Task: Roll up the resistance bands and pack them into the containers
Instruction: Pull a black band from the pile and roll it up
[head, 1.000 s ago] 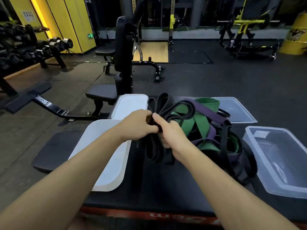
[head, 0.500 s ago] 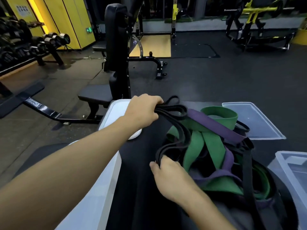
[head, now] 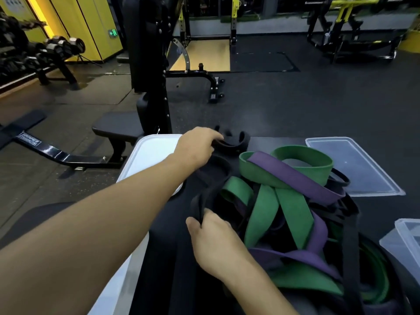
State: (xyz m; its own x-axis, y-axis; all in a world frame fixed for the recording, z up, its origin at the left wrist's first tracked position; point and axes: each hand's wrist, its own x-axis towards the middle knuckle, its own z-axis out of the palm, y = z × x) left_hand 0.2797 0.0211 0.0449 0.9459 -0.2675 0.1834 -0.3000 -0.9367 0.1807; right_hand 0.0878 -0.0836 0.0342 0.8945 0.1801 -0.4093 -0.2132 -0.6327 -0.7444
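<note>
A black resistance band stretches between my two hands over the black mat. My left hand grips its far looped end, close to a white lid. My right hand pinches the near end of the same band between thumb and fingers. To the right lies a tangled heap of green bands, purple bands and more black ones. A clear container shows at the right edge, mostly cut off by the frame.
A clear lid lies flat at the back right of the mat. A second white lid sits under my left forearm. Beyond the mat stand a black weight bench, a dumbbell rack and yellow gym machines.
My left hand has pulled the black band's loops farther away while my right hand holds the near end. The camera has tilted lower and closer to the heap.
</note>
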